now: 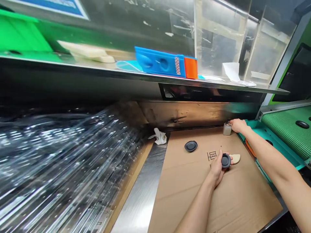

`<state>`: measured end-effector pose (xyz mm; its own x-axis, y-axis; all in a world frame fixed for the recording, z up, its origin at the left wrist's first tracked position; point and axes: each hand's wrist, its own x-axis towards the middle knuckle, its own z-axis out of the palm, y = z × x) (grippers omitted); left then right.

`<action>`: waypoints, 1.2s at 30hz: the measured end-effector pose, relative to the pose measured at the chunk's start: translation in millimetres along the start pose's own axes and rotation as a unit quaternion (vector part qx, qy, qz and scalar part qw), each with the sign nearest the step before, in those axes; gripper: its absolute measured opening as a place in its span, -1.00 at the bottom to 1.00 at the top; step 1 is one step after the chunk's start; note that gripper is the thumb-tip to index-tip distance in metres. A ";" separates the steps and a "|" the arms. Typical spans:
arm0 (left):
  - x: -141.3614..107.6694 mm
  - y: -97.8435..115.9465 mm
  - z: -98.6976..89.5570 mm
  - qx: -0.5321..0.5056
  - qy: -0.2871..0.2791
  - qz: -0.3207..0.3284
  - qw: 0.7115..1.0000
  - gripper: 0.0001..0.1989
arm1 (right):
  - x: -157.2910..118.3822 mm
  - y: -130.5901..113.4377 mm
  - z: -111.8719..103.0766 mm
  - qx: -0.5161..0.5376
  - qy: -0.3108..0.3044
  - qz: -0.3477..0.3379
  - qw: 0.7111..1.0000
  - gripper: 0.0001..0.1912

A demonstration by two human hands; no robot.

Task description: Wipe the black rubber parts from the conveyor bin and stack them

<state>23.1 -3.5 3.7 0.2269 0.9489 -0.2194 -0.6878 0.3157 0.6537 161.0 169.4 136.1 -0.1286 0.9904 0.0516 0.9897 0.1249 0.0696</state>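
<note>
Apparently the job was midway, w/ one pc. in hand & another lying apart. Nearest, lower right of centre, the L hand (216, 168) had thumb & fingers closed round a held dark pc. (225, 160), dished side facing up, over the cardboard sheet (184, 187). A cream pad (236, 159) showed just beyond the fingertips, partly hidden by them. Prob. done: getting that pc. into the hand; not yet done: putting it down. Any work on its surface was too small to make out.

A bit farther, right of centre, a loose dark pc. (190, 146) lay on the sheet, untouched; finished or waiting, couldn't tell. Left of it, crumpled tissue (160, 137) sat by the metal table (143, 200).

Farther, toward the right, the R hand (239, 125) had its fingers bent at the top of a small container (227, 129); pinching or just resting, couldn't tell. That step looked under way, not complete.

Right of the sheet ran a teal tray (284, 147); past it, a dark item (302, 124) sat on the green belt (284, 121), status unclear. At the back, upper centre, a blue-&-orange pack (161, 63) was on the shelf (267, 89), prob. unused.
</note>
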 end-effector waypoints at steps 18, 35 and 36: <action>9.4 19.5 -11.4 -0.180 0.031 0.009 0.983 -0.63 | -28.8 7.2 19.2 0.161 0.108 -0.051 0.980 -0.53; 9.2 11.3 -9.3 -0.150 0.033 0.027 0.988 -0.65 | -153.4 -71.0 101.9 0.256 0.137 -0.124 0.949 -0.74; 8.6 10.7 -9.7 -0.150 0.032 0.026 0.988 -0.65 | -154.2 -72.6 102.2 0.253 0.143 -0.132 0.948 -0.73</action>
<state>11.0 8.0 1.8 0.1486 0.9588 -0.2420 -0.8727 0.2422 0.4240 115.4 13.7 21.3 -0.3168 0.8727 0.3716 0.8146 0.4510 -0.3647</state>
